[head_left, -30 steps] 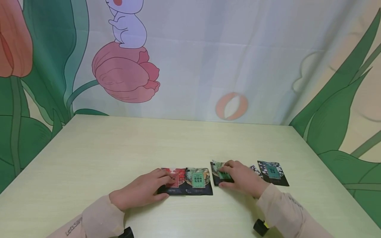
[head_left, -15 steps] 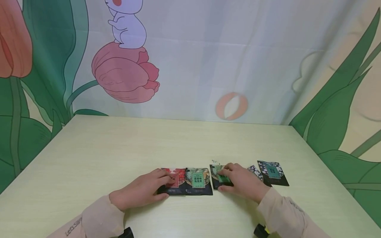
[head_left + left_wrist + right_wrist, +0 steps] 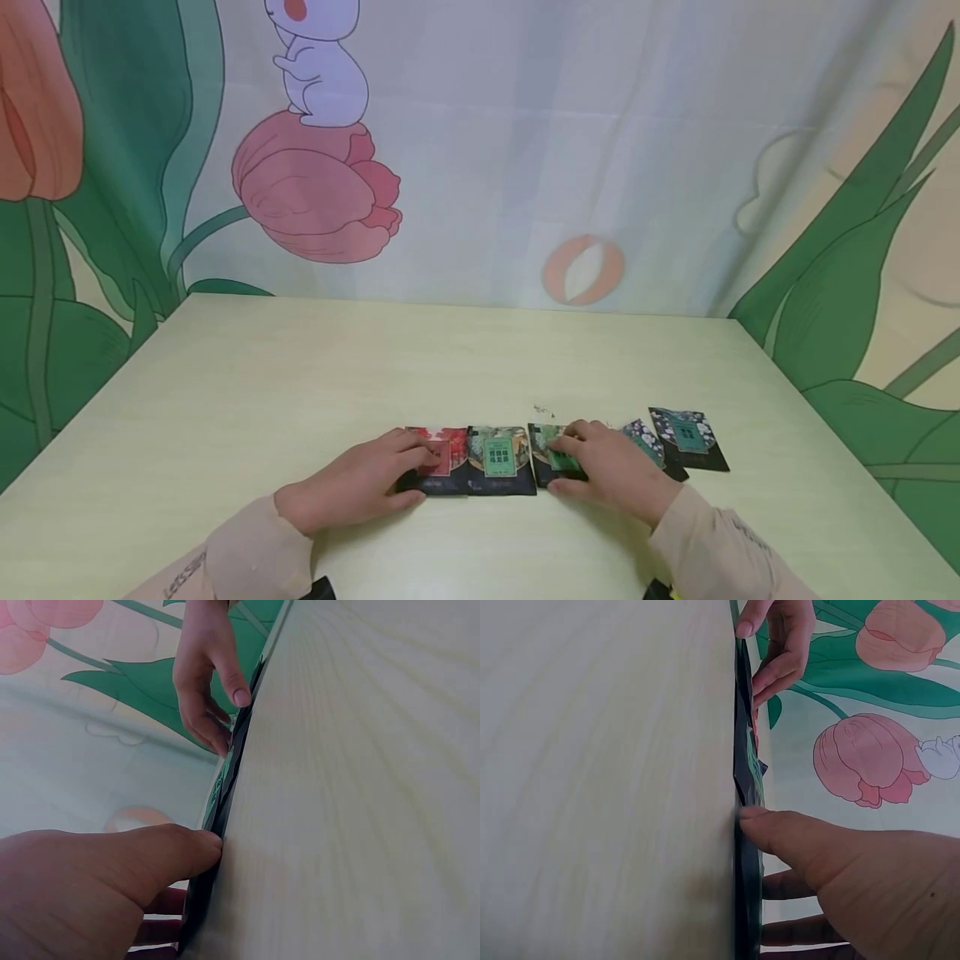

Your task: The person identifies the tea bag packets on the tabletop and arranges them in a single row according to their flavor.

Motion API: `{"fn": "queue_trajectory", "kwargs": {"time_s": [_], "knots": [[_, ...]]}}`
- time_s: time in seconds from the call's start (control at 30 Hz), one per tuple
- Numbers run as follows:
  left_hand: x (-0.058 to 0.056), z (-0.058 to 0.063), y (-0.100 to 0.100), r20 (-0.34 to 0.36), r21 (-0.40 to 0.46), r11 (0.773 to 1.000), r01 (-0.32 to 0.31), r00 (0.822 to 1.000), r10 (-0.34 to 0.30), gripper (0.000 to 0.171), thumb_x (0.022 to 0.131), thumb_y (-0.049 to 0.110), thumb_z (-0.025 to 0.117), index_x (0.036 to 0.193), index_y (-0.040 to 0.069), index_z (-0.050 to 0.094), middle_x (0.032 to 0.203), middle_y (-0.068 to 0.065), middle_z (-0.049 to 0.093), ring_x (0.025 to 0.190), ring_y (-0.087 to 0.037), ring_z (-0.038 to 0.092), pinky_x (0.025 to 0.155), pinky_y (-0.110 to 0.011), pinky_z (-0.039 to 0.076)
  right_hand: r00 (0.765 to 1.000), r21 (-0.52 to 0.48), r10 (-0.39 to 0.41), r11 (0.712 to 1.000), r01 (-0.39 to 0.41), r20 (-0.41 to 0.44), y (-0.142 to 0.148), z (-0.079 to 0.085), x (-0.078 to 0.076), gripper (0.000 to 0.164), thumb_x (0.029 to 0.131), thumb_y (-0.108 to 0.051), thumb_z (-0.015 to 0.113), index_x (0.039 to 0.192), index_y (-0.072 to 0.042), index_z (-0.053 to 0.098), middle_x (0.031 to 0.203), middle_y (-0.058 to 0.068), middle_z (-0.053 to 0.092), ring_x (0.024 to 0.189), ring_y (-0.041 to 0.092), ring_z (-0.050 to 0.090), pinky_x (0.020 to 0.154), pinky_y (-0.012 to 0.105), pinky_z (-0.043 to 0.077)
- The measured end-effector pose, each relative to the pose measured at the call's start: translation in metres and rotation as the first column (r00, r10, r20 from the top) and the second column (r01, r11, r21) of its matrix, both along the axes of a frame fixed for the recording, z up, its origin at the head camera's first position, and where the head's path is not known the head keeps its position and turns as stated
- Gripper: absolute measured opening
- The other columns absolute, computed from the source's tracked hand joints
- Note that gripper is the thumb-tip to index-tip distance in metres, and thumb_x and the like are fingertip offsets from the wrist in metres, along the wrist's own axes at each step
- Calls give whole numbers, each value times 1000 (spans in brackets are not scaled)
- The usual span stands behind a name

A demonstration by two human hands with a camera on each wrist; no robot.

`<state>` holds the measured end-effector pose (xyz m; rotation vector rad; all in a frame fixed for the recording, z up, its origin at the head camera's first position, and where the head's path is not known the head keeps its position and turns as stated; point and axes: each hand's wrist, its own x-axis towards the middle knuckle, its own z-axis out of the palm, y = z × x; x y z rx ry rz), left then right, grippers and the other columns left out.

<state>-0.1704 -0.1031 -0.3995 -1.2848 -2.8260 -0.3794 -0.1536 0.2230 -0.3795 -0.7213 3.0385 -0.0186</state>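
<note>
Five small packets lie on the pale table (image 3: pixel 337 375). The red packet (image 3: pixel 452 477) touches the first green packet (image 3: pixel 501 462). The second green packet (image 3: pixel 544 458) sits just beside that one, with a thin gap between their sides. A flowery packet (image 3: pixel 645 442) lies turned and partly hidden, and the last packet (image 3: pixel 688 433) is next to it; it is hard to tell if those two touch.

Wide table top runs behind the row to the back edge. There is more room out to the left edge than to the right edge.

The left hand (image 3: pixel 356 479) rests on the red packet, fingers a little apart. The right hand (image 3: pixel 611 472) rests the same way on the second green packet.

The head view shows the colours and labels. The wrist views look from low down and show thin dark packet sides, with each thumb at its packet's near edge.
</note>
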Motion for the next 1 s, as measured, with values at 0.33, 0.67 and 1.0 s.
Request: {"fn": "queue_trajectory", "kwargs": {"time_s": [0.33, 0.67, 1.0], "knots": [[0, -1, 1, 18, -2, 1000, -15, 1000, 15, 39, 89, 38, 67, 121, 18, 62, 124, 2, 58, 115, -14, 54, 95, -34, 52, 999, 3, 29, 1000, -29, -32, 1, 0, 4, 54, 83, -49, 69, 123, -14, 65, 114, 9, 63, 98, 27, 61, 86, 47, 52], [0, -2, 0, -1, 8, 1000, -9, 1000, 9, 37, 89, 36, 67, 121, 18, 62, 125, 2, 58, 115, -15, 55, 95, -35, 52, 1000, -35, 15, 999, -15, 0, 2, 2, 7, 56, 83, -49, 69, 128, -15, 62, 121, 9, 62, 108, 27, 60, 95, 50, 49], [1, 1, 0, 7, 14, 1000, -5, 1000, 5, 36, 89, 33, 68, 120, 17, 62, 125, 1, 59, 115, -16, 55, 95, -36, 52, 999, -97, 7, 995, -11, -38, 11, 11, 11, 53, 85, -42, 70, 131, -17, 59, 125, 7, 61, 109, 27, 61, 95, 48, 50]]}}
